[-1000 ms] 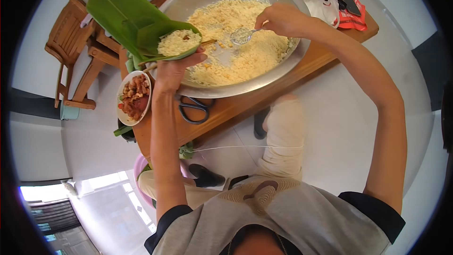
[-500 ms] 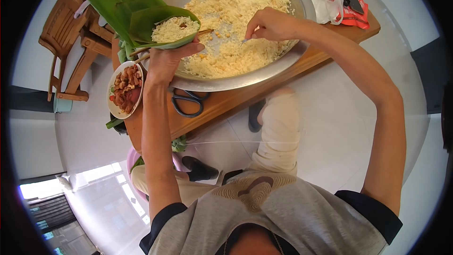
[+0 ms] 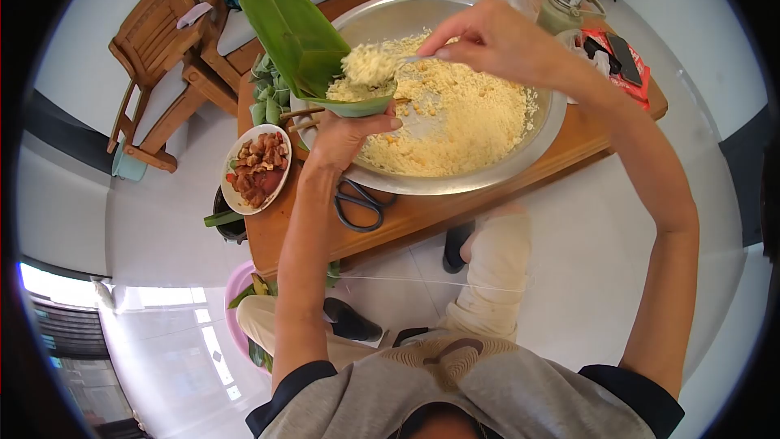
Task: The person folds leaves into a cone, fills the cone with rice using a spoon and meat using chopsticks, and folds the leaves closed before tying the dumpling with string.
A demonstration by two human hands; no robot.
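Note:
My left hand (image 3: 345, 136) is closed around the base of a folded green leaf (image 3: 296, 41), which forms a cone with pale rice inside. Pinched in my right hand (image 3: 496, 39) is a spoon (image 3: 418, 58), only a bit of its handle showing. A heap of rice (image 3: 370, 65) on the spoon is right over the mouth of the leaf cone. Below and behind both hands, a wide metal basin (image 3: 479, 182) holds loose rice with several yellow bits in it. A pair of chopsticks shows partly behind my left hand.
A plate (image 3: 283, 187) of meat chunks sits left of the basin, beside black-handled scissors (image 3: 360, 205). Green leaf bundles (image 3: 268, 91) lie behind the plate. A glass jar (image 3: 561, 8), a red packet (image 3: 638, 93) and a phone (image 3: 624, 58) are at the right. A pink tub (image 3: 236, 289) stands on the floor.
My right hand has risen out of the basin and moved left toward the leaf, bringing a spoonful of rice over the cone. The camera view has shifted, showing more behind the table.

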